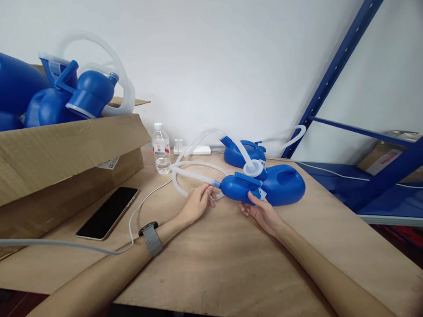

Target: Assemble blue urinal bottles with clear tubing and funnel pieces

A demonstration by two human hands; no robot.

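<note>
My right hand (261, 213) is closed round the underside of a blue urinal head (236, 187), a rounded plastic piece with a flat handle on top. My left hand (198, 201) pinches the clear tube (194, 174) close to where it joins the head's narrow spout. This tube loops over the table to the left. Just behind the head lies a blue urinal bottle (284, 185) with a moulded grip. A translucent funnel-shaped cap (252, 168) with a tube rises beside it. Farther back stands a second blue urinal bottle (238, 154), partly hidden.
At the left, a cardboard box (62, 155) holds several blue urinal parts (90, 93) and tubing. A black phone (107, 213), a white cable (134, 220), a water bottle (161, 149) and a power strip (197, 150) are on the wooden table (205, 271). Blue shelving (337, 61) stands right.
</note>
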